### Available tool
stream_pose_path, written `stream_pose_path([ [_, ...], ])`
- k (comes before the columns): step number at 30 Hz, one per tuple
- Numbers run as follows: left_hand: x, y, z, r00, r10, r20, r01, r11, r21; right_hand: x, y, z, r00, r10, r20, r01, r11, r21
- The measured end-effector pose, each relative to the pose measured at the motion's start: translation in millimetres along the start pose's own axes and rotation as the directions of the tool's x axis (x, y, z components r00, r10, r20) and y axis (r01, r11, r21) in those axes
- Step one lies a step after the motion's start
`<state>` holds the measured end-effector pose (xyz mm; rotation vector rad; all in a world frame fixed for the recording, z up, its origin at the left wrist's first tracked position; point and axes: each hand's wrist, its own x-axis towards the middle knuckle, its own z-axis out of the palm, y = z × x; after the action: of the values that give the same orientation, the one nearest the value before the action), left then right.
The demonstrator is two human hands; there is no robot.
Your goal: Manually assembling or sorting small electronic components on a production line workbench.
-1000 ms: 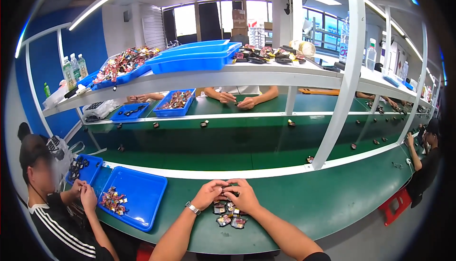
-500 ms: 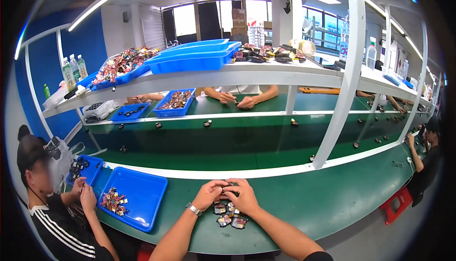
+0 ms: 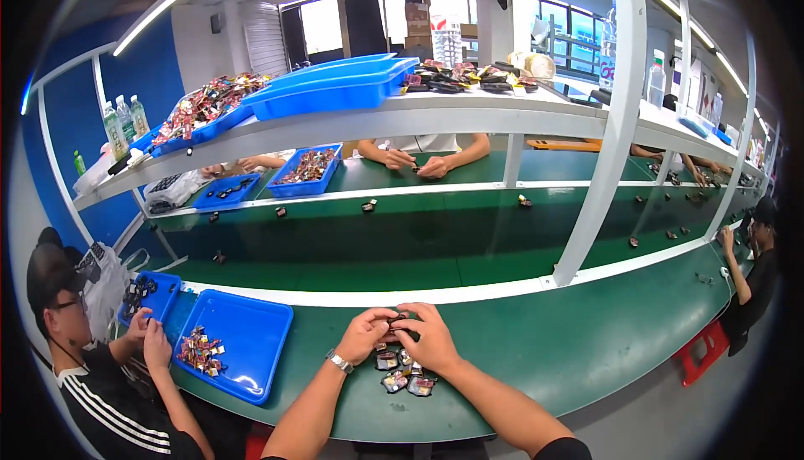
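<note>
My left hand (image 3: 366,336), with a metal-banded watch at its wrist, and my right hand (image 3: 429,339) meet over the green worktop. Their fingers close from both sides around a small black part (image 3: 399,323), mostly hidden by the fingertips. Just below them several small black-edged pieces with clear, red and yellowish faces lie in a loose cluster; among these are a left piece (image 3: 394,381) and a right piece (image 3: 421,385). Another such piece (image 3: 387,359) sits close under my left fingers.
A blue tray (image 3: 280,326) with small reddish parts stands left, beside a co-worker (image 3: 92,359) handling something small. Beyond a white rail, a green conveyor belt (image 3: 377,251) carries scattered pieces. Above it runs a white shelf (image 3: 469,108) on posts, bearing blue trays, parts and bottles.
The view has shifted slightly. Pieces on the belt have moved a little to the right. Both my hands stay together around the small black part, with the fingers slightly repositioned.
</note>
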<state>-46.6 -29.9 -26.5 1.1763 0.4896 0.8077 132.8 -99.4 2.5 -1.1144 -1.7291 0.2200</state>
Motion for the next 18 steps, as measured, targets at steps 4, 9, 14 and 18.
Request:
stream_pose_path([
  [4, 0.3, 1.2, 3.8, 1.0, 0.014, 0.016, -0.014, 0.999, -0.045, 0.1, -0.1, -0.6, 1.0, -0.013, -0.027, 0.013, 1.0, 0.003],
  [9, -1.2, -3.7, -0.4, 0.999, 0.033, -0.007, -0.033, 0.999, 0.002, 0.5, 2.0, 7.7, 0.999, 0.019, -0.035, -0.017, 0.998, 0.059],
  [14, 2.0, -4.5, 1.8, 0.999, 0.026, -0.048, -0.024, 0.998, 0.052, 1.1, 7.8, 8.6, 1.0, 0.023, -0.007, -0.022, 0.997, 0.072],
  [18, -3.5, 1.2, 5.3, 0.997, 0.048, -0.066, -0.045, 0.998, 0.05, 0.7, -1.3, 5.7, 0.999, 0.024, 0.025, -0.025, 0.998, 0.063],
])
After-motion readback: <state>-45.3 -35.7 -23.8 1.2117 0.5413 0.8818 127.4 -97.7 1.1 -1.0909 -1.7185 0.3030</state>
